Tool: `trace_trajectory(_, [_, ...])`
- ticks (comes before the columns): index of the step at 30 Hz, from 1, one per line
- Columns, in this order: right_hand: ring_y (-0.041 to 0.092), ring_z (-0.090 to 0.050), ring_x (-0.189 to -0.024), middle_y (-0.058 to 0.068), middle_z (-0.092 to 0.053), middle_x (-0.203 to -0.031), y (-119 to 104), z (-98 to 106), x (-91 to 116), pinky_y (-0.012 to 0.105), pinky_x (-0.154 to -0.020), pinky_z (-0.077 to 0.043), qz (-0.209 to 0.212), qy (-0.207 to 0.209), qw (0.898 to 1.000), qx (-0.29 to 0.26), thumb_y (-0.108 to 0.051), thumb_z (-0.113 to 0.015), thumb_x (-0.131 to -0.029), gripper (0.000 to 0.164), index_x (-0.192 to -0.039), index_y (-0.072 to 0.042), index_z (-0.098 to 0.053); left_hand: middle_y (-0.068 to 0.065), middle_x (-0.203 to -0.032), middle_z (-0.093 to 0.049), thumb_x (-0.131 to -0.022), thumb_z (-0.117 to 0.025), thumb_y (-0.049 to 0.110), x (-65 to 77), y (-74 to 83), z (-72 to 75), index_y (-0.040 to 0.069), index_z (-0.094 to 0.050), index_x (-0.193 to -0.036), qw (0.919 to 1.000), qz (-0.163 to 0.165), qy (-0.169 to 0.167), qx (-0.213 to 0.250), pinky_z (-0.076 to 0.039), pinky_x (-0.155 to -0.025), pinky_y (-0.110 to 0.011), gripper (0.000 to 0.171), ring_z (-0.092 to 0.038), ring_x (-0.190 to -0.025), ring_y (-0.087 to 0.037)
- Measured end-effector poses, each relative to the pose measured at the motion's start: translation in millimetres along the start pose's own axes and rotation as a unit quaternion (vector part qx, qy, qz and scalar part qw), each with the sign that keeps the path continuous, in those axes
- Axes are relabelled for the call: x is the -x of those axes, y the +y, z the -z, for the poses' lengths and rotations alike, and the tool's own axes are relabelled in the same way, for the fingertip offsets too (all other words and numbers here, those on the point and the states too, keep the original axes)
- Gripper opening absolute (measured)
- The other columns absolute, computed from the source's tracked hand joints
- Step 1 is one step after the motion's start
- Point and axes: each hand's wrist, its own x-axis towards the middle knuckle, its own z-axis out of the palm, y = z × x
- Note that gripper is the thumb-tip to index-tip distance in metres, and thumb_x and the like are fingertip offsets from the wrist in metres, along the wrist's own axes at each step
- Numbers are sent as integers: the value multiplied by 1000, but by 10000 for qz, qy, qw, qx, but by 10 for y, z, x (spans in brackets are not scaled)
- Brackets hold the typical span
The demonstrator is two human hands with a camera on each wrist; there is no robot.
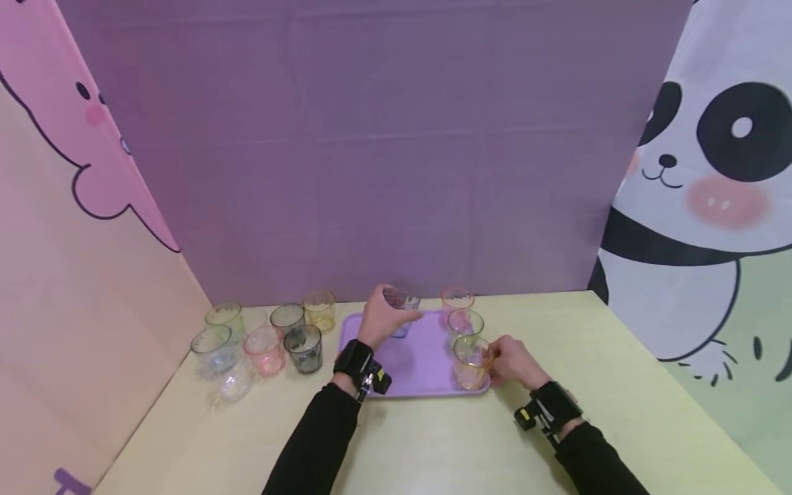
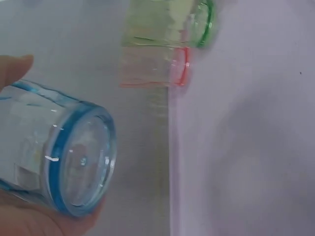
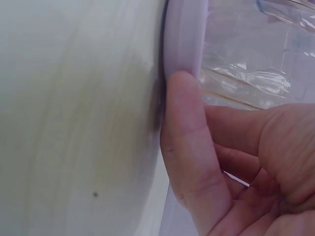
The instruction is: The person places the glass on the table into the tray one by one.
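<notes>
My left hand (image 1: 386,316) grips a clear blue-tinted glass (image 2: 81,157), held tilted over the back left of a purple tray (image 1: 414,368). In the left wrist view the base of this glass faces the camera. By the tray's right edge, my right hand (image 1: 516,361) has its finger (image 3: 189,132) against the tray's rim, with the thumb curled in behind, beside an amber glass (image 1: 471,368). A green glass (image 1: 465,326) and a pink glass (image 1: 456,302) stand in line behind the amber one.
Several tinted glasses stand left of the tray, among them a dark grey glass (image 1: 304,350), a red-pink glass (image 1: 265,352) and a yellow glass (image 1: 320,313). A pale wooden table (image 1: 433,447) carries everything; a purple backdrop (image 1: 383,151) rises behind.
</notes>
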Motion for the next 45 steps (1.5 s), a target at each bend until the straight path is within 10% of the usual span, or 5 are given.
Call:
trace_trajectory(10, [20, -61, -49, 8, -62, -65, 27, -1, 17, 30, -46, -52, 9, 108, 9999, 54, 13, -56, -68, 16, -70, -2, -63, -9, -102, -59, -61, -82, 37, -188, -93, -272, 5, -41, -122, 9987, -355, 70, 355, -46, -80, -32, 80, -56, -94, -23])
trace_trajectory(17, [20, -60, -50, 8, -61, -66, 36, -6, 60, 30, -47, -52, -33, 115, 9999, 91, 12, -59, -69, 13, -70, -1, -62, -14, -103, -54, -59, -84, 32, -265, -71, -385, 2, -46, -119, 9985, -284, -48, -462, -45, -74, -30, 78, -51, -87, -20])
trace_trajectory(45, [20, -61, -52, 10, -62, -70, -39, -3, -10, 30, -48, -52, -145, -31, 9999, 21, 13, -57, -69, 15, -70, -1, -61, -18, -119, -54, -60, -85, 19, -384, -178, -496, 2, -44, -128, 9922, 679, -149, -1035, -41, -93, -40, 81, -50, -109, -32])
